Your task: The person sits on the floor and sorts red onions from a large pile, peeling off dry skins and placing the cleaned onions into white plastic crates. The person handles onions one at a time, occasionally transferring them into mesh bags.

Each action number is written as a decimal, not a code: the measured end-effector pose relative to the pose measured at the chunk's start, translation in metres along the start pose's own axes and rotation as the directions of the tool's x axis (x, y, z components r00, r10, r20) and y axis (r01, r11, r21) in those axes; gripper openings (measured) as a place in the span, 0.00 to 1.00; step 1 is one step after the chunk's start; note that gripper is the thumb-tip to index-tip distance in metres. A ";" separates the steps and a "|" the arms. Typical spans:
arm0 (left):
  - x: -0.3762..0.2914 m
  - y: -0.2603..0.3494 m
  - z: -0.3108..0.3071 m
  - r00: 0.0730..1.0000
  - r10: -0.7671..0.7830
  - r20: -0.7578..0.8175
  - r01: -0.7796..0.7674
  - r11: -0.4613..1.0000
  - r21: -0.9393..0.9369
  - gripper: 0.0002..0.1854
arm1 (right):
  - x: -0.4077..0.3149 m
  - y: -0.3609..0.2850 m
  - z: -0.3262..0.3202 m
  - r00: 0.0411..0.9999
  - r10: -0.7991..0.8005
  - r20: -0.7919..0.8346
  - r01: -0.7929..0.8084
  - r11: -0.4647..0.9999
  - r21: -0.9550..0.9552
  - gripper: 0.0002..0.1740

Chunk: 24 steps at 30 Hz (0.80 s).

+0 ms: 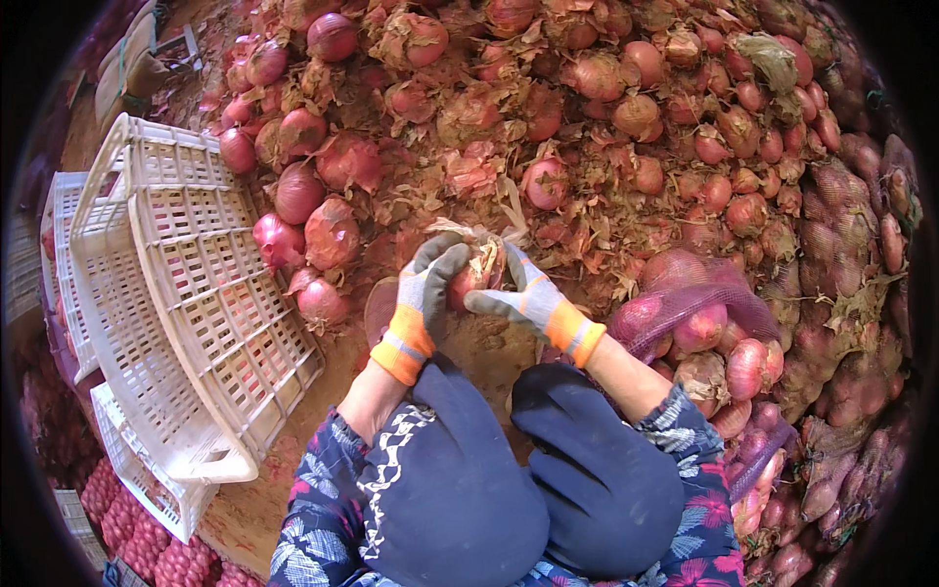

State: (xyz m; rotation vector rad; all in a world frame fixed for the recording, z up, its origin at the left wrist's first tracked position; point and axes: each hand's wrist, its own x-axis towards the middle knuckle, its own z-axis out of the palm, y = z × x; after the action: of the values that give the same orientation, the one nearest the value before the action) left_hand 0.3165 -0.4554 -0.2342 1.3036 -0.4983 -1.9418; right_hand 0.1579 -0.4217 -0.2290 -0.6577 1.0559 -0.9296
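Note:
Between my two gloved hands is a red onion [469, 282] with dry, papery skin and a withered top. My left hand [433, 282], in a grey and orange work glove, grips its left side with the fingers curled over it. On the right side, the thumb and fingers of my right hand [517, 293] close around it, in a matching glove. Both palms face inward, so part of the onion is hidden. It is held just above the bare soil [488, 359], in front of my knees.
A heap of red onions [469, 117] with loose dry skins spreads ahead. On the left, white plastic crates [213, 271] lie tipped on their sides. To the right stands an open purple mesh sack [733, 293] of onions, with filled net sacks [836, 249] beyond. More filled sacks [158, 532] lie at lower left.

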 end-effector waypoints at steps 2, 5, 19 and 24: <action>0.010 0.009 0.003 0.987 0.158 0.008 -0.158 0.983 0.095 0.18 | 0.014 0.012 -0.016 0.997 -0.040 -0.061 0.034 0.995 -0.096 0.53; 0.040 0.027 -0.025 0.896 0.436 -0.085 -0.395 0.870 0.295 0.19 | 0.018 -0.006 -0.037 0.949 0.116 -0.293 -0.181 0.962 -0.204 0.50; 0.054 0.037 -0.032 0.755 0.621 0.210 -0.301 0.045 0.952 0.27 | 0.111 -0.029 -0.109 0.877 0.088 -0.472 -0.438 0.549 -0.712 0.34; 0.013 0.028 -0.006 0.979 0.097 0.177 -0.136 0.964 0.228 0.25 | 0.041 -0.052 -0.077 0.991 0.120 -0.062 -0.090 0.929 0.360 0.14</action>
State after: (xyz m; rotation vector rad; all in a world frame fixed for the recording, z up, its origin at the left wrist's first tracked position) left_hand 0.3291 -0.4832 -0.2262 1.2329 -0.8959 -1.9441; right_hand 0.0777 -0.4841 -0.2328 -0.2593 0.9529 -1.0290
